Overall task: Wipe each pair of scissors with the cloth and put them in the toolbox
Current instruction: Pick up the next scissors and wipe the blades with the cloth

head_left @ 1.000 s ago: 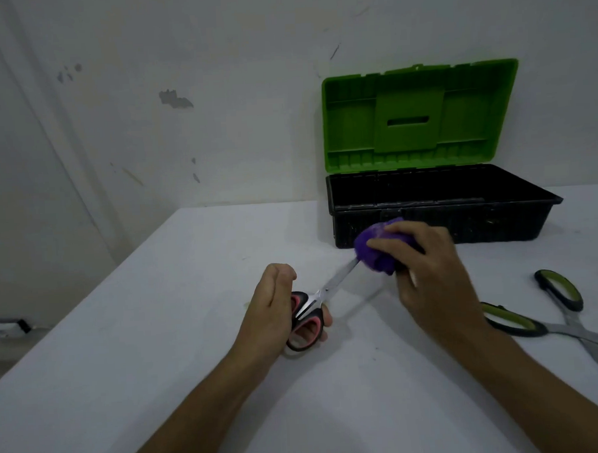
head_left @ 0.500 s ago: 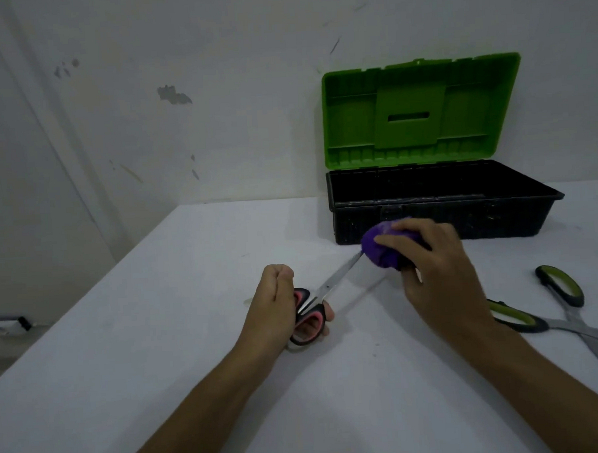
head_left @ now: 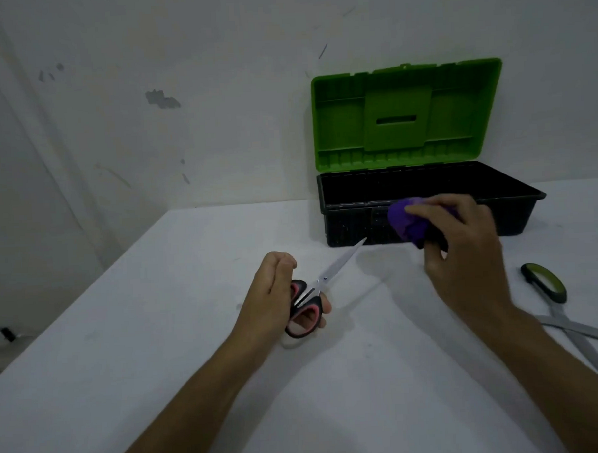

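Green-handled scissors (head_left: 547,285) partly hidden behind the right forearm, blades cut off at the right edge, toolbox (head_left: 352,224) interior too dark to make out, purple cloth (head_left: 405,221) seemingly bunched, edges blurred, pink-handled scissors (head_left: 314,294) loops partly covered by the left hand (head_left: 273,289).

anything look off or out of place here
Nothing on the table stands out. The only blemishes are scuffs and a patch of chipped paint on the wall left of the open toolbox. The green scissors lie open on the right.
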Demonstrator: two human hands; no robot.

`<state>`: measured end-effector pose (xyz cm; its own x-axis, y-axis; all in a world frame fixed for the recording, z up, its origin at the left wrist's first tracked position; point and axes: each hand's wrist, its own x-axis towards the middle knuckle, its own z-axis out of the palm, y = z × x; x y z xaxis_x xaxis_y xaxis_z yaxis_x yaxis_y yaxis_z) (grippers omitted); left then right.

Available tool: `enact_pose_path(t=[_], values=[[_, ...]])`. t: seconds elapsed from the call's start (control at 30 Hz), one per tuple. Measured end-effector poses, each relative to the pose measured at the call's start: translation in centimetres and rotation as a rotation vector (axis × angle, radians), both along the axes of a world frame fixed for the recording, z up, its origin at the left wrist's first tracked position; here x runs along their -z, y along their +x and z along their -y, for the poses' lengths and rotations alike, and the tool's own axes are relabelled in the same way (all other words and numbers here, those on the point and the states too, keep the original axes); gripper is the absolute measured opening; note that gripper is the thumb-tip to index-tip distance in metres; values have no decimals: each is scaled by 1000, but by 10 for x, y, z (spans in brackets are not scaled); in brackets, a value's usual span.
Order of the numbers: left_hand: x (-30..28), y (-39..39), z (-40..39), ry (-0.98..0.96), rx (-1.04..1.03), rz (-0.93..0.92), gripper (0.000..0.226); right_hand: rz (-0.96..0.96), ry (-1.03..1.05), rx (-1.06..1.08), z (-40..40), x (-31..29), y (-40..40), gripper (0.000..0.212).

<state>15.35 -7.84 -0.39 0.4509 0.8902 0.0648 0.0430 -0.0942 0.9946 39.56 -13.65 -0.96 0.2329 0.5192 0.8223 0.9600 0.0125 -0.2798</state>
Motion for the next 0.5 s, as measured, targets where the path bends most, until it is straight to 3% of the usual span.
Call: enact_pose_path(t=[0.2,0.3,0.5], values=[[-28,31,-33,155,77,-71,10,-70,-41,-77,-5,-48,12,56],[-49,61,-52,252,136,-126,28,-95,-89,-109,-16,-72,31,52],[-70,126,-105,189,279,-151,40,-109,-143,-41,-33,-95,83,49]])
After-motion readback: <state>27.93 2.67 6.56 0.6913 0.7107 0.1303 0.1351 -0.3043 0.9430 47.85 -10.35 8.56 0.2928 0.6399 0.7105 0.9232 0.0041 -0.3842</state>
